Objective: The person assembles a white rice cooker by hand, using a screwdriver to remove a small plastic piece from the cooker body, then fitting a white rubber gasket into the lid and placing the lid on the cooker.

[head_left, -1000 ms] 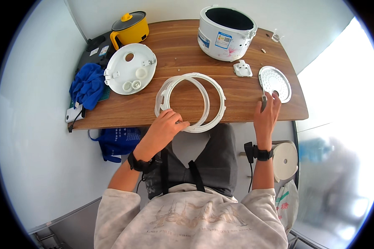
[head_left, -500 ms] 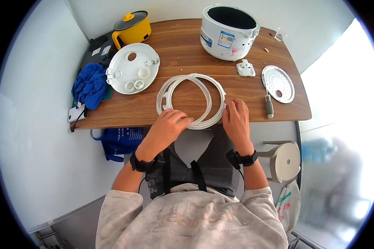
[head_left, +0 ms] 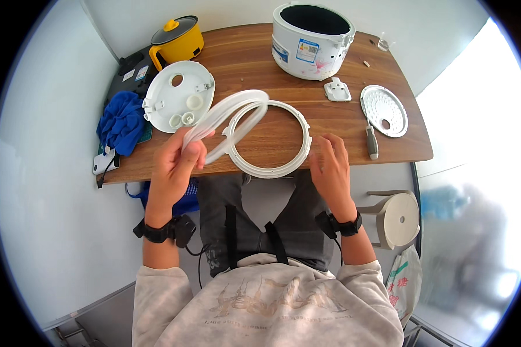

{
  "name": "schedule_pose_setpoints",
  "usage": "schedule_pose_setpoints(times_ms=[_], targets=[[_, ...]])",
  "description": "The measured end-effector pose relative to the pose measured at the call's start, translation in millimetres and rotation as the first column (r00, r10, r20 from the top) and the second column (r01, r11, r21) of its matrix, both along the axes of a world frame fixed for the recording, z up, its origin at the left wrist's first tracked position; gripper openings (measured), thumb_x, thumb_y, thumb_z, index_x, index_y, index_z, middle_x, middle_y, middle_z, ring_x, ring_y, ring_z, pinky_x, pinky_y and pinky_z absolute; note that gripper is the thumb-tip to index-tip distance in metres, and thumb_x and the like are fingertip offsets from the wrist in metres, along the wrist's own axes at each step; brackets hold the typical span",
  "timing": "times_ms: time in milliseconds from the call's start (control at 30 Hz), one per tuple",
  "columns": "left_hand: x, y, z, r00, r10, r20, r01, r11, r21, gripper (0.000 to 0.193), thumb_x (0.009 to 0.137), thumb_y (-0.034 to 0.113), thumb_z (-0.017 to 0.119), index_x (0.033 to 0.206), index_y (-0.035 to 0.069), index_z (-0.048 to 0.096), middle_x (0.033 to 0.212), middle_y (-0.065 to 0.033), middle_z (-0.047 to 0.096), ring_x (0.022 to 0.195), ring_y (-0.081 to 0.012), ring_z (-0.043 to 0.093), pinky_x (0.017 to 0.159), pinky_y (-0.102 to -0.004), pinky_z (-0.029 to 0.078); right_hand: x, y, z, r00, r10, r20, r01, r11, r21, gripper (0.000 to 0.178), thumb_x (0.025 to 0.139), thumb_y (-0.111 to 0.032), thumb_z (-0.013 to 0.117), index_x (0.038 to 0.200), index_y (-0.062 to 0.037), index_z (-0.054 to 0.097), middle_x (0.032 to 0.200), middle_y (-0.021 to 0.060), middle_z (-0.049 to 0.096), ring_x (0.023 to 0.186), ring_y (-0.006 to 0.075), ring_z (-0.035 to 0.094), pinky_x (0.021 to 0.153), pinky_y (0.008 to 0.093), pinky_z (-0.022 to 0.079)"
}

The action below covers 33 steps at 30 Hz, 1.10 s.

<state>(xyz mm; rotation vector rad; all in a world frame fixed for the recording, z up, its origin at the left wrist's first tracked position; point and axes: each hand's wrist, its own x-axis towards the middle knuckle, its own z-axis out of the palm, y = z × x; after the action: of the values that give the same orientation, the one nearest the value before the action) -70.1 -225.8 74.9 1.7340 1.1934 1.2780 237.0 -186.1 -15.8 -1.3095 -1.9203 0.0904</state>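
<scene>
My left hand (head_left: 177,169) is raised over the table's front edge, its fingers pinched shut on a translucent sealing ring (head_left: 241,99). The sealing ring hangs tilted above the left part of a white plastic ring (head_left: 264,173), which lies flat on the wooden table (head_left: 237,68). Beside the right rim of that plastic ring is my right hand (head_left: 332,171), open with slightly bent fingers. Whether its thumb touches the rim, I cannot tell.
A rice cooker body (head_left: 312,43) stands at the back. A white lid shell (head_left: 178,95), a yellow pot (head_left: 179,45) and blue cloth (head_left: 121,122) are left. Toward the right lie a small white bracket (head_left: 337,90), a perforated disc (head_left: 384,110) and a screwdriver (head_left: 371,141).
My left hand has lifted the sealing ring off the white plastic ring and moved left with it. My right hand has stayed nearly in place.
</scene>
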Motion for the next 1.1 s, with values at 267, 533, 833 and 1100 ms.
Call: schedule_pose_setpoints(times_ms=[267,533,833,1100], targets=[[15.9,-10.2,-26.1,0.73,-0.098,0.676,0.445,0.819,-0.362,0.046,0.109,0.047,0.04,0.118,0.006,0.057,0.062,-0.0001,0.042,0.048,-0.0048,0.027,0.042,-0.0223,0.026,-1.8,-10.1,43.8,0.643,0.168,-0.747,-0.674,0.588,-0.448,0.033,0.103,-0.017,0.056,0.134,-0.0042,0.057,0.096,0.0056,0.07,0.069,0.0116,0.061,0.062,0.0252,0.048],[20.8,0.2,-42.0,0.696,-0.025,0.718,0.468,0.773,-0.427,0.042,0.11,0.044,0.034,0.116,0.009,0.055,0.068,-0.0055,0.054,0.046,-0.0045,0.03,0.042,-0.0219,0.031,8.8,-11.3,43.7,0.524,0.011,-0.852,-0.758,0.462,-0.461,0.031,0.104,-0.02,0.058,0.127,-0.0012,0.063,0.092,0.0022,0.07,0.067,0.0047,0.056,0.059,0.0208,0.044],[9.3,6.9,-34.2,0.869,-0.093,0.486,0.29,0.892,-0.348,0.021,0.101,0.029,0.053,0.111,0.011,0.055,0.097,-0.0118,0.064,0.083,-0.0137,0.058,0.077,-0.0317,0.048,14.7,-2.8,51.4,0.669,0.087,-0.738,-0.625,0.603,-0.496,0.017,0.092,-0.001,0.069,0.108,-0.0025,0.064,0.088,-0.0009,0.066,0.075,0.0038,0.057,0.06,0.0202,0.046],[-3.6,5.8,-25.0,0.956,-0.189,0.223,0.206,0.977,-0.059,0.017,0.084,-0.004,0.068,0.096,0.008,0.065,0.133,-0.0114,0.054,0.129,-0.024,0.05,0.112,-0.0424,0.035,17.2,-0.2,49.0,0.664,0.179,-0.726,-0.512,0.817,-0.267,0.016,0.087,0.008,0.067,0.099,-0.0005,0.064,0.112,0.0058,0.062,0.089,0.0103,0.065,0.069,0.0235,0.055]])
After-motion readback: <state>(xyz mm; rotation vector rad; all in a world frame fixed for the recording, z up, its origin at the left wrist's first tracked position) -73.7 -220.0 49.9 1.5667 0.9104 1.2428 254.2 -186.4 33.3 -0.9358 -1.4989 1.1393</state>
